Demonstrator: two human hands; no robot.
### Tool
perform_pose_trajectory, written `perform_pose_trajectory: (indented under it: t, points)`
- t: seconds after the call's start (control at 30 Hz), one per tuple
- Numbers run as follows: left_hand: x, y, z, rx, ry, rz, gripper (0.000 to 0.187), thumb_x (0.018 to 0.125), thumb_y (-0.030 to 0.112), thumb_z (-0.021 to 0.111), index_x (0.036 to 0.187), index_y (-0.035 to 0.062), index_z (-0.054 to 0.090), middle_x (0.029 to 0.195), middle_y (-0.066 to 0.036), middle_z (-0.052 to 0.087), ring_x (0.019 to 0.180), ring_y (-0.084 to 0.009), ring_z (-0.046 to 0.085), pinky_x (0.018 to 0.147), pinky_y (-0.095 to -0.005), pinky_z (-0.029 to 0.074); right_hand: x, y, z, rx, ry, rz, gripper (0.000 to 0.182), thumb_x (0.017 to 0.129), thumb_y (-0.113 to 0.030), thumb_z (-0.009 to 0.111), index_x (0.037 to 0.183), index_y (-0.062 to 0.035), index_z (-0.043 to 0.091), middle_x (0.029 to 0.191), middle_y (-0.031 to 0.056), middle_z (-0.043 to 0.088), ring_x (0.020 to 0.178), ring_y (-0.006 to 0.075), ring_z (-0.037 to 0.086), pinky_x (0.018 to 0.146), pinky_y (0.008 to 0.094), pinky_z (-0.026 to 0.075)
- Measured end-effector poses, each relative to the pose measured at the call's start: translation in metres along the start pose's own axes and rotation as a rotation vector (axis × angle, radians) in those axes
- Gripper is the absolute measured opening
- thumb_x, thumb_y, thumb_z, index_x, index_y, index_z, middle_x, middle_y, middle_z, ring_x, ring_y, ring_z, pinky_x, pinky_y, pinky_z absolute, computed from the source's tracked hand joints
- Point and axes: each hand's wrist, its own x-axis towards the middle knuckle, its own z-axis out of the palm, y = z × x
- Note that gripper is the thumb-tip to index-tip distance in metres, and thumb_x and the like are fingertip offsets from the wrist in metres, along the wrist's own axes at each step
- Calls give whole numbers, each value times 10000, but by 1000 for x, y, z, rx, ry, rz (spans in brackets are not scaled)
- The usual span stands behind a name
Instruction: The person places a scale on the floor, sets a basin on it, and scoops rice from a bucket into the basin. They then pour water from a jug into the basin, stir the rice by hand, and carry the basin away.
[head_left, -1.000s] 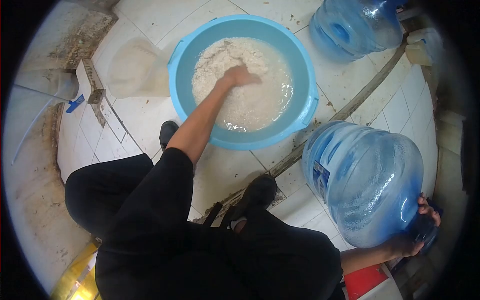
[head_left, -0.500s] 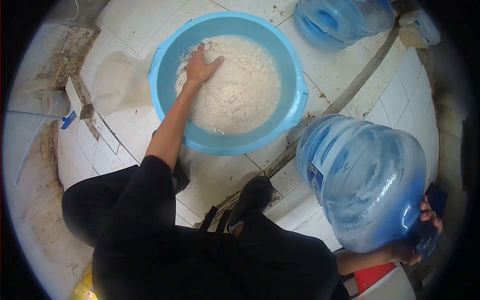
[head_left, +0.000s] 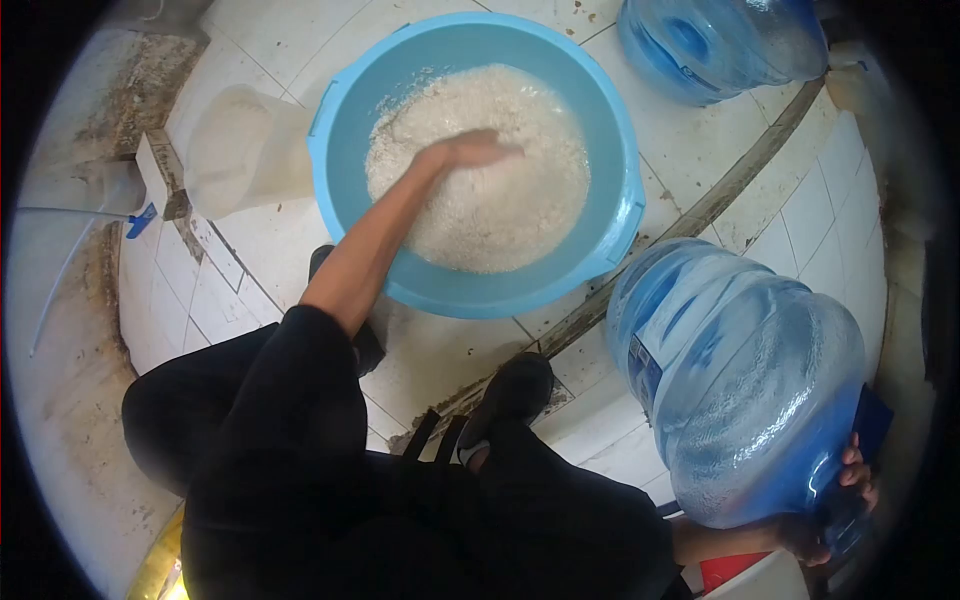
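A light-blue basin [head_left: 470,300] on the floor holds pale, rice-like grains [head_left: 500,235] in cloudy water. My left hand [head_left: 475,150] lies on the grains near the middle of the basin. Its fingers are stretched out and somewhat blurred, with nothing seen in them. At the lower right, a large clear-blue water jug [head_left: 740,370] is tilted, its far end toward the basin. My right hand [head_left: 830,520] is closed around a dark fitting [head_left: 845,520] at the jug's near end. What that fitting is cannot be made out.
A second water jug [head_left: 725,45] is at the top right, close to the basin. A translucent tub [head_left: 245,150] is left of the basin. A raised, dirty tile ledge [head_left: 715,205] crosses the floor. My dark shoe [head_left: 510,400] rests below the basin.
My left hand has swept right from the left side of the grains to their middle, its fingers now pointing right. The view has shifted slightly. My right hand keeps its hold at the jug.
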Motion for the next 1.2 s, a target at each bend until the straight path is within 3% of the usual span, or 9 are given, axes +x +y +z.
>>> perform_pose_trajectory:
  t: [0.17,0.2,0.27,0.4,0.6,0.77,0.87,1.03,1.2]
  points:
    - [-24,-27,7,274,20,550,868,823,628,617,1439,54,408,1464,-237,397,1381,-364,347,1143,-480,274,0,-3,18,-67,47,10,877,771,-776,509,1273,-58,476,1034,103,499,1097,330,513,1104,559,300]
    - [-22,-28,4,279,20,555,868,823,628,617,1439,54,408,1464,-237,397,1381,-364,347,1143,-480,274,0,-4,22,-68,66,27,911,744,-822,526,1243,-61,478,1021,84,507,1065,310,538,1091,544,329]
    - [-11,-26,-5,370,698,313,929,775,728,574,1435,90,427,1508,-218,342,1418,-390,273,1154,-528,218,3,-8,27,-84,40,31,903,750,-816,526,1237,-56,477,1021,85,507,1072,308,538,1090,542,334]
    - [54,-9,-16,-10,742,138,956,755,747,571,1437,93,427,1473,-241,390,1399,-405,309,1142,-543,229,2,-3,15,-44,-29,16,864,764,-752,526,1270,-52,486,1035,122,504,1109,341,511,1108,559,285]
    - [48,16,0,90,435,134,924,747,748,562,1413,114,474,1417,-219,477,1346,-380,411,1126,-456,304,2,-2,18,-61,54,16,863,760,-735,519,1277,-45,488,1018,129,506,1094,350,511,1114,562,267]
    - [-15,3,16,419,-60,509,807,774,674,628,1374,144,526,1416,-190,480,1350,-375,404,1129,-474,313,2,-4,25,-109,61,-5,947,783,-775,456,1348,-17,421,1212,208,513,1179,412,508,1105,571,295]
    - [-30,-24,2,264,31,745,713,772,624,667,1312,164,587,1396,-171,502,1341,-372,405,1128,-508,289,9,-19,53,-300,159,-26,1006,804,-803,396,1406,2,349,1333,254,468,1257,431,470,1086,584,332]
    - [-21,-55,-42,708,844,384,820,810,743,493,1391,165,504,1393,-147,509,1354,-381,372,1123,-555,246,7,-37,78,-417,146,-18,1040,804,-812,408,1427,13,293,1374,285,441,1266,468,463,1094,598,322]
    - [-14,-52,-34,749,448,16,891,844,772,370,1420,97,445,1357,-201,525,1338,-381,404,1094,-574,292,3,-50,73,-470,326,-71,782,941,-598,423,1404,24,323,1424,301,394,1295,482,429,1104,606,301]
